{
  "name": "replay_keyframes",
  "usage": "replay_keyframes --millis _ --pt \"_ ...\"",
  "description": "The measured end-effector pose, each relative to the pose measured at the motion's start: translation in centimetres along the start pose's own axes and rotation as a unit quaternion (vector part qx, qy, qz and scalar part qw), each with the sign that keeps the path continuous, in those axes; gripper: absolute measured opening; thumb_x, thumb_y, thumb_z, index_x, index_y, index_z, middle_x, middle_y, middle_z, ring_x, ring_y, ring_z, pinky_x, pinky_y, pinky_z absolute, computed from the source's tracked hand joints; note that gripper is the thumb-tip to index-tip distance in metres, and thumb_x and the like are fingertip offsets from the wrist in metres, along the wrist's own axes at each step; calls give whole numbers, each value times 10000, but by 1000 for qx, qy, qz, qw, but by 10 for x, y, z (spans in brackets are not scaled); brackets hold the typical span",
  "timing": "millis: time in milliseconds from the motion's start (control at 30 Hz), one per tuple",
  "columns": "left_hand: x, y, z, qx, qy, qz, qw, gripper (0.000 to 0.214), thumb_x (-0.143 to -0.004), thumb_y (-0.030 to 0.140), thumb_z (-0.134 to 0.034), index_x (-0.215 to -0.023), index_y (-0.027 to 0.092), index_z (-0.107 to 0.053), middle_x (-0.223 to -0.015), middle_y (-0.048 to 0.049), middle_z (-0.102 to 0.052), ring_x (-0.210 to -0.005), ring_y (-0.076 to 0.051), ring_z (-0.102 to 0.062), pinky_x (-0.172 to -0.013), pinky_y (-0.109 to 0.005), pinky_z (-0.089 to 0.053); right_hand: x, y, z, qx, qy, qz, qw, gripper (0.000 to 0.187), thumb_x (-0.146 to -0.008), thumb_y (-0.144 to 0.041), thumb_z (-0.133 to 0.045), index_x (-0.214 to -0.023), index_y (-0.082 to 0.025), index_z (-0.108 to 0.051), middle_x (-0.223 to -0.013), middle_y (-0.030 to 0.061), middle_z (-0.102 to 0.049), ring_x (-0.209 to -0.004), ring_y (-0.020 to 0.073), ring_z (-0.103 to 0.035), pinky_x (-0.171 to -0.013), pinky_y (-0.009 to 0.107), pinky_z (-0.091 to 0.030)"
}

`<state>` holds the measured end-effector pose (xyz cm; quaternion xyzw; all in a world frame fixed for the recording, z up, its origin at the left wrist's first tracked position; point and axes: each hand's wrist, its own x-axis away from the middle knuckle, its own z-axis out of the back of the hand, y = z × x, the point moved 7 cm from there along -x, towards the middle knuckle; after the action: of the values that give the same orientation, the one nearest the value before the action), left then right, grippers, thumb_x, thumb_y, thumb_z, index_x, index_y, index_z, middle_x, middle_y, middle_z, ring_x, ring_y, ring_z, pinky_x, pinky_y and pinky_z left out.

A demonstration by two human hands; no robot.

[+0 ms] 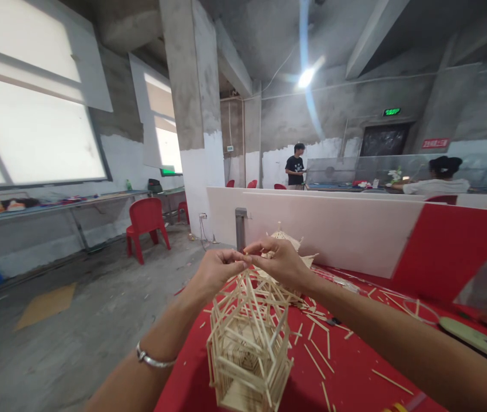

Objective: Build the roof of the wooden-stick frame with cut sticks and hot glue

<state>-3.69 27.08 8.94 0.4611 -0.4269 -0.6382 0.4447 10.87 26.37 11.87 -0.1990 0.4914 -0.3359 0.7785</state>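
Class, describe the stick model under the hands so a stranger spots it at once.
Find the red table. At its near edge stands a hexagonal stick tower, its roof peak pinched by the left hand and right hand. Unlike the domed model behind, it is open-framed.

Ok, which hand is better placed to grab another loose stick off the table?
Probably the right hand: the loose sticks lie on the red table on its side, with the stick tower between them and the left hand.
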Motion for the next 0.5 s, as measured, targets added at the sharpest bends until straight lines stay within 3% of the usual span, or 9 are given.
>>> replay_keyframes --millis 500 --pt "1 -7 3 -17 -23 1 1000 278 -667 368 -756 -832 145 -781 -674 -16 -691 -624 -116 -519 -623 -243 -354 2 1 0 -4 3 2 1000 122 -780 -262 -683 -873 -209 -744 -845 21 -760 -775 158 -696 -703 272 -528"
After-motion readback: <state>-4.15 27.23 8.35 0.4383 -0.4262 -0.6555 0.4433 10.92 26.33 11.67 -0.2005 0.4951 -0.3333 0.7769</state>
